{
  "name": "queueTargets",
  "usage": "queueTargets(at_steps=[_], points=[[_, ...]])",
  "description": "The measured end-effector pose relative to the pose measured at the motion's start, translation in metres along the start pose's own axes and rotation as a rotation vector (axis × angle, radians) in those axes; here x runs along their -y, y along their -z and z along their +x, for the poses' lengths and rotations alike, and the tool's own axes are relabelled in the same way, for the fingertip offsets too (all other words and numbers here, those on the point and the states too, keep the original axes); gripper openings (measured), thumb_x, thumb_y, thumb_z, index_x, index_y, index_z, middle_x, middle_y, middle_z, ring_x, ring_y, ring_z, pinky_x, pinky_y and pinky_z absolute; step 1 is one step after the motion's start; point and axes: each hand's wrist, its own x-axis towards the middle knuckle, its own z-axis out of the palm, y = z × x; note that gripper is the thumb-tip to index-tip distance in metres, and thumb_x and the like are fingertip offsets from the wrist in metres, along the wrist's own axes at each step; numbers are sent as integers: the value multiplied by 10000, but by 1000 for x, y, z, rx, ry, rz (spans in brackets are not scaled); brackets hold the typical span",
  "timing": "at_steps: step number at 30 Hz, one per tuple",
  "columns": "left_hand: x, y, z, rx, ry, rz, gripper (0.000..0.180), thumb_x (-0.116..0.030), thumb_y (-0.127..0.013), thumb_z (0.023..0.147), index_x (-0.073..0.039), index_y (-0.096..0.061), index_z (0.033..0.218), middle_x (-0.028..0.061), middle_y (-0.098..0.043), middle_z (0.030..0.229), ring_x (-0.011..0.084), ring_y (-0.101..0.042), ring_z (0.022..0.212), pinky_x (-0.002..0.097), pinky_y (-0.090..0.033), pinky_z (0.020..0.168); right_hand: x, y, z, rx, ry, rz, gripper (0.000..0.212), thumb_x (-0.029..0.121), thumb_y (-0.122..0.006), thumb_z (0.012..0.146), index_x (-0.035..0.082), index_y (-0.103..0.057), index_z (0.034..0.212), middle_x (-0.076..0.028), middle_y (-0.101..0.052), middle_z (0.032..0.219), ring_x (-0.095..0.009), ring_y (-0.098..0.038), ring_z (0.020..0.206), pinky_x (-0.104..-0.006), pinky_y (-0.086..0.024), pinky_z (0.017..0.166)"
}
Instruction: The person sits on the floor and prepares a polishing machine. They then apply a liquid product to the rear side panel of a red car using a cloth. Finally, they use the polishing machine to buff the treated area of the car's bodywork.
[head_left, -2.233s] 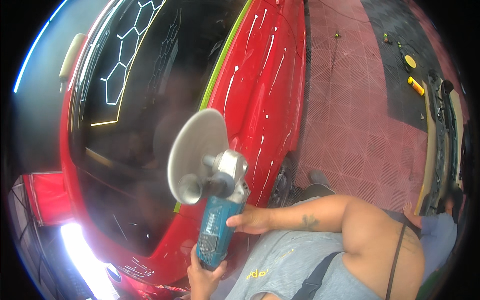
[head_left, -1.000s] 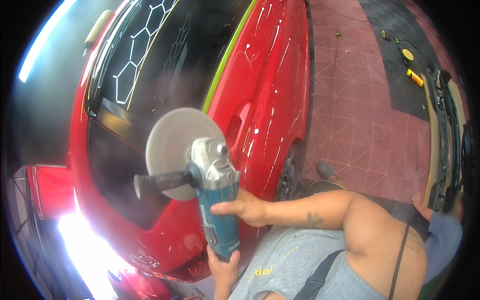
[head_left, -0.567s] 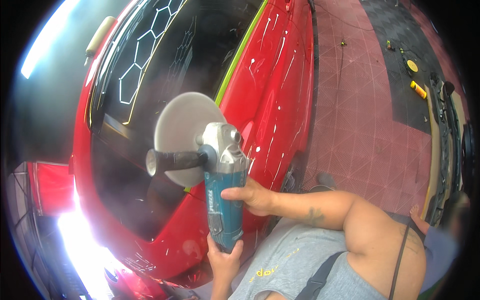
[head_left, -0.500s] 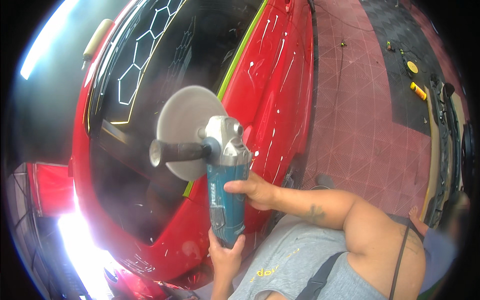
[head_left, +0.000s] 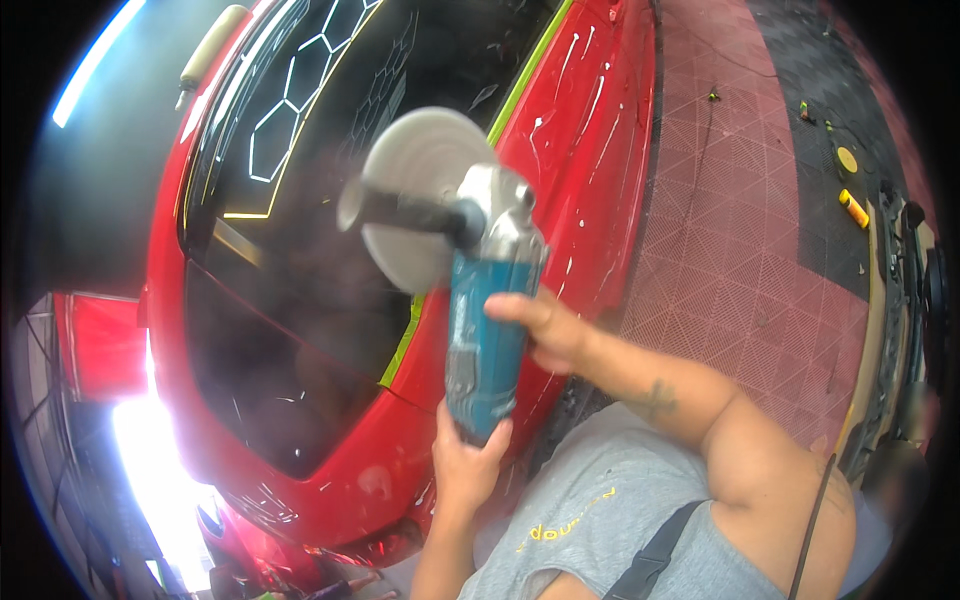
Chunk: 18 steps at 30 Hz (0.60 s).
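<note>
Both my hands hold a teal and silver rotary polisher [head_left: 486, 335] over the side of a red car [head_left: 440, 385]. My left hand [head_left: 470, 455] is closed around the tool's rear end. Farther up, my right hand [head_left: 545, 325] wraps the body, thumb across its top. A black side handle [head_left: 405, 210] sticks out to the left, with no hand on it. The pale grey round pad [head_left: 430, 150] is smeared as if spinning; whether it touches the car I cannot tell. White streaks mark the red panel [head_left: 580, 120] beside dark glass [head_left: 300, 330] edged with green tape [head_left: 525, 75].
Red and black floor tiles [head_left: 730, 200] lie to the right, crossed by a thin cable. On them are a yellow bottle [head_left: 853, 208] and a round yellow pad [head_left: 847, 160]. Long dark car parts [head_left: 895, 290] run along the far right. A black strap [head_left: 655, 550] crosses my grey shirt.
The polisher, with both hands on it, has moved farther away and to the right across the car. The view has also shifted slightly.
</note>
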Motion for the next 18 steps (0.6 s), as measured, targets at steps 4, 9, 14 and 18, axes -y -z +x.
queueTargets(at_steps=[4, 9, 14, 18], points=[[45, 50, -60, -77, 0, -18, 748, -133, -871, 824, 32, -510, 1458, 181, -754, 1198, 244, -729, 1088, 401, -569, 961, -49, -50, -28, 111, -101, 88, 577, 332, -831, 942, 76, -600, 1405, -71, -691, 1263, -197, -679, 1177, -411, -551, 1053], [51, 105, -109, -116, 7, 141, 779, -92, -866, 802, 38, -490, 1471, 171, -773, 1146, 224, -756, 1017, 376, -596, 928, -107, -87, -40, 267, -104, 207, 630, 292, -855, 938, 77, -541, 1440, -76, -669, 1272, -214, -672, 1198, -436, -561, 1060], [53, 122, -107, -104, -23, 193, 777, -108, -875, 793, 25, -501, 1462, 172, -795, 1096, 245, -791, 965, 382, -618, 867, -128, -87, -41, 276, -69, 264, 617, 278, -839, 947, 81, -534, 1446, -78, -676, 1290, -218, -675, 1220, -436, -554, 1085], [41, 112, -88, -73, -34, 241, 813, -169, -896, 793, -10, -495, 1482, 197, -805, 1043, 310, -816, 944, 411, -625, 832, -118, -69, -39, 246, -51, 281, 613, 263, -825, 951, 79, -527, 1454, -80, -678, 1299, -216, -676, 1226, -440, -545, 1107]])
